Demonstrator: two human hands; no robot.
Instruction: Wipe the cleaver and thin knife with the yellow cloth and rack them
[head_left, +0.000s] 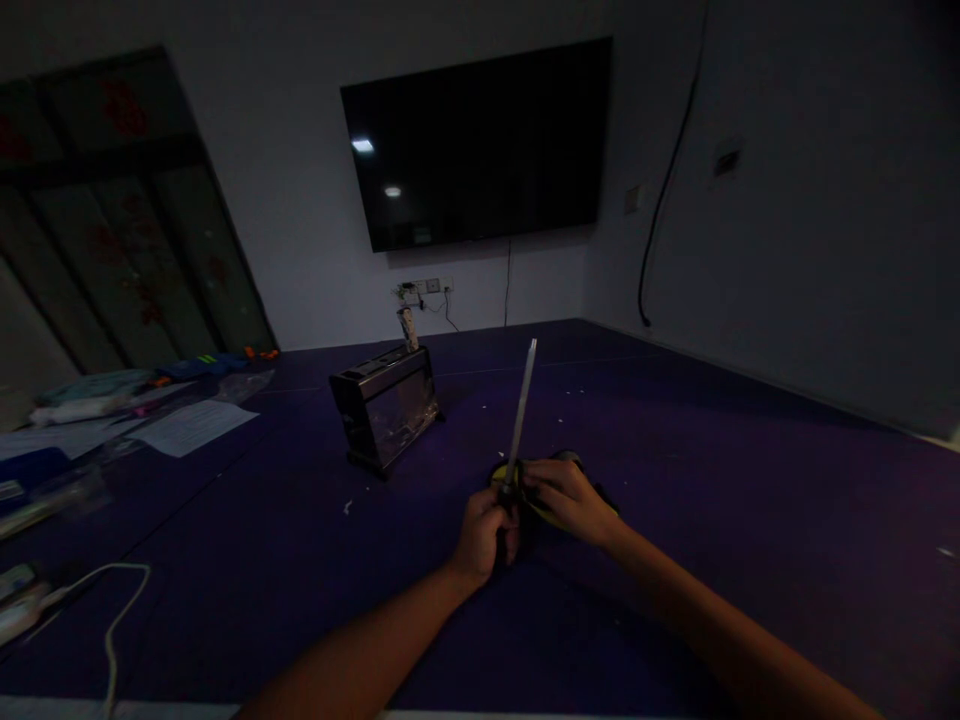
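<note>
I saw the left hand (480,535) with its fingers curled snugly around the dark handle (507,494) of a pale rod (521,415), which rose at a slant above them. Just beside them, the right hand (571,497) bent its fingers over a yellow-and-black object (547,516), how firmly I couldn't tell. Beyond the left fingers, off leftward, a dark boxy appliance (401,405) stood on the purple tabletop (300,560).

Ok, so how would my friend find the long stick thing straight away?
Find the big black TV on the wall, then look down to the purple surface below it. Near its middle, the long stick rises from the left hand, leaning a little right. It's thin, straight and pale, unlike the chunky dark box standing to its left.
</note>
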